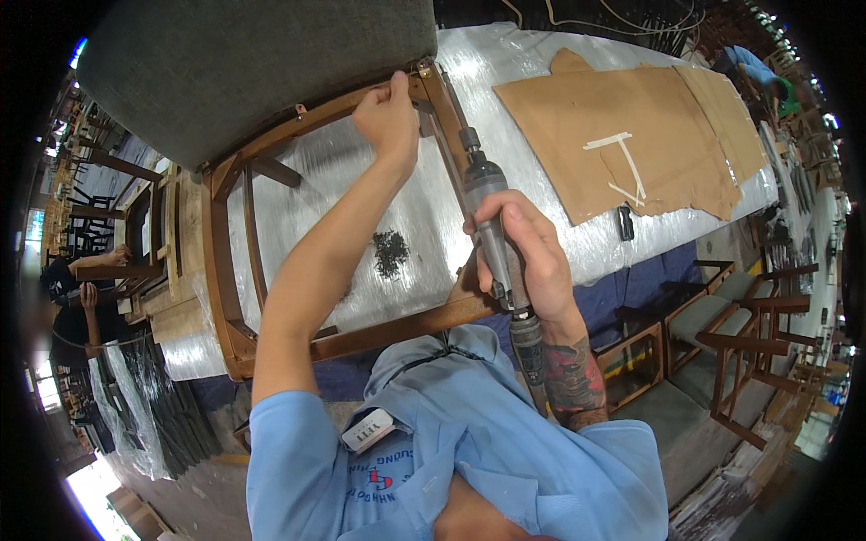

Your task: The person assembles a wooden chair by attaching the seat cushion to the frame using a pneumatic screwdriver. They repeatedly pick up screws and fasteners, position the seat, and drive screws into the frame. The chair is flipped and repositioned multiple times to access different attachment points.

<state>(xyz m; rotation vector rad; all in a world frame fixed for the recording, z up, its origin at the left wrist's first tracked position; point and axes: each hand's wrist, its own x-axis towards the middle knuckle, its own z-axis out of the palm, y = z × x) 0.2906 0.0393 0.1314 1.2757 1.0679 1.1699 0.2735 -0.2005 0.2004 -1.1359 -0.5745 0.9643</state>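
Note:
A wooden chair frame (218, 257) lies in front of me, with a grey upholstered panel (262, 77) along its far side. My left hand (388, 122) reaches over the frame to its far right corner, fingers pinched together beside a small metal bracket (425, 69). Whatever the fingertips hold is too small to make out. In my right hand (532, 248) is an air screwdriver (487, 178), its long bit pointing away from me toward that corner. A second bracket (301, 111) sits along the far rail. Inside the frame lies a heap of small dark screws (391, 253).
Plastic film (469, 68) covers the work table. Flat cardboard (649, 135) lies on the right, with a small black object (625, 224) near its edge. Chairs (722, 325) stand at the right. Another person's hands (115, 256) are at work on the far left.

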